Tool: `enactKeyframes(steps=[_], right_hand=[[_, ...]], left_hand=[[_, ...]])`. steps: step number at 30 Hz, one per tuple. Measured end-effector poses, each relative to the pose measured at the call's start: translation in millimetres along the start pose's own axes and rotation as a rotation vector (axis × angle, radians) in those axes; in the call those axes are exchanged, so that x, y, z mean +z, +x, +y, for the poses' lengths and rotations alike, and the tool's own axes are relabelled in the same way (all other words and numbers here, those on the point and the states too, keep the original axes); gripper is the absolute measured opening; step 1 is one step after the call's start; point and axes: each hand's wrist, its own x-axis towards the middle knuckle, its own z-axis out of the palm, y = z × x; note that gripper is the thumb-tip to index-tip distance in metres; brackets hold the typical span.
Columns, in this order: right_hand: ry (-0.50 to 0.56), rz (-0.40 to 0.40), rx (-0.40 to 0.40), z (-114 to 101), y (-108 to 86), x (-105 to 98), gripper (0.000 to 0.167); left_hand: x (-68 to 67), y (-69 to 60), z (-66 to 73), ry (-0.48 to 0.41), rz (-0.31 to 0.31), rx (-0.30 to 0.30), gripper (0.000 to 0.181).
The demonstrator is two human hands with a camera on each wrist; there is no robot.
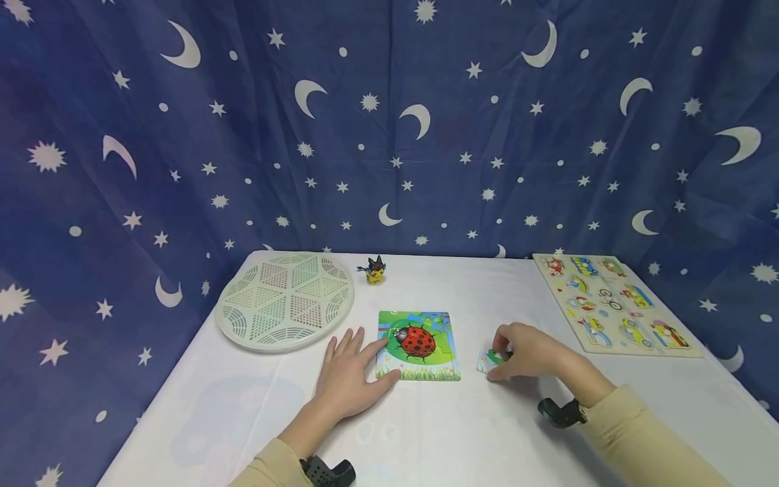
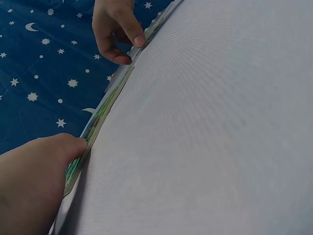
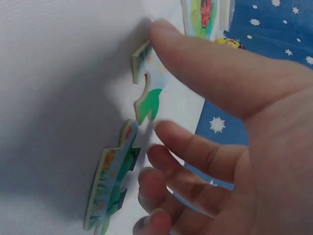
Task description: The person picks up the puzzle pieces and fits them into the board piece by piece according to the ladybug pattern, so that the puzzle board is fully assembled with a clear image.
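Observation:
A square ladybug jigsaw puzzle (image 1: 426,368) lies flat on the table. My left hand (image 1: 348,379) rests at its left side, thumb and index finger touching its edge. In the left wrist view, the thumb lies against the rim of the puzzle (image 2: 110,100). My right hand (image 1: 526,352) is low over the table, right of the puzzle, beside loose jigsaw pieces (image 1: 485,362). In the right wrist view, one piece (image 3: 151,100) with a green shape sits between thumb and index fingertip, which are spread apart. A second piece (image 3: 110,176) lies near the other fingertips.
On the white table (image 1: 438,433), a pale round perforated lid or tray (image 1: 286,301) stands at the back left. A small yellow and dark figurine (image 1: 374,270) is behind the puzzle. A wooden board with vehicle pictures (image 1: 615,304) lies at the right. A blue star-patterned curtain (image 1: 389,135) hangs behind.

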Motion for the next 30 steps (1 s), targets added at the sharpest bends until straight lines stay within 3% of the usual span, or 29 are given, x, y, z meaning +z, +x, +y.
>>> enactKeyframes(steps=[7, 12, 19, 30], right_hand=[[-0.005, 0.029, 0.023, 0, 5.1, 5, 0.055], [0.045, 0.044, 0.045, 0, 9.6, 8, 0.055], [0.126, 0.053, -0.005, -2, 9.2, 9, 0.056], [0.342, 0.013, -0.020, -11, 10.7, 7, 0.035]], left_hand=[[-0.2, 0.8, 0.6, 0.003, -0.007, -0.025, 0.085], [-1.2, 1.2, 1.8, 0.002, -0.012, -0.030, 0.084], [-1.6, 1.1, 1.7, 0.001, -0.013, -0.029, 0.086], [-0.1, 0.3, 0.2, 0.014, -0.023, -0.025, 0.094]])
